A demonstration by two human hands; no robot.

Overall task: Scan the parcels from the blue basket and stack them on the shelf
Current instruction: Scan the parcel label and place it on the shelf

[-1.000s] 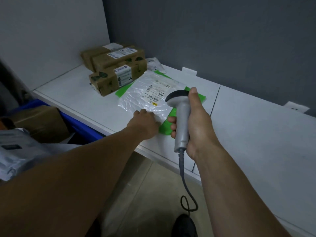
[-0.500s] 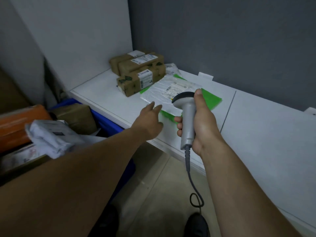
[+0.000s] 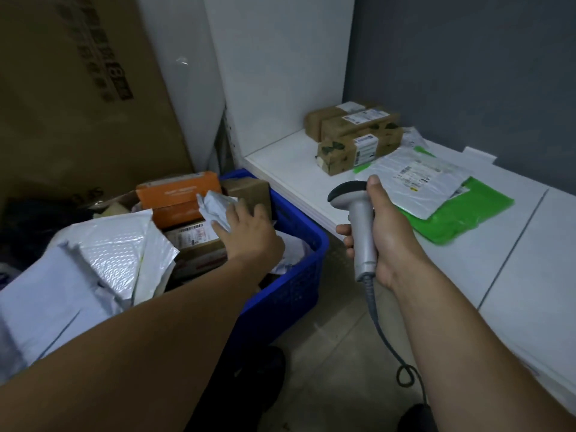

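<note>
The blue basket (image 3: 291,291) stands on the floor at the left, full of parcels. My left hand (image 3: 249,233) reaches into it, and its fingers lie on a crumpled grey poly mailer (image 3: 215,208) next to an orange box (image 3: 177,198). My right hand (image 3: 394,244) grips a grey barcode scanner (image 3: 358,226) upright in front of the white shelf (image 3: 280,157). On the shelf lie three brown boxes (image 3: 352,137), stacked, a white poly parcel (image 3: 417,182) and under it a green bag (image 3: 467,216).
A white bubble mailer (image 3: 121,247) and other bags overhang the basket's near left side. A tall cardboard sheet (image 3: 78,88) leans behind the basket. The scanner's cable (image 3: 402,363) hangs down to the tiled floor, near my shoes.
My left hand left the white poly parcel on the shelf and swung left into the basket. My view turned left with it. The right hand still holds the scanner.
</note>
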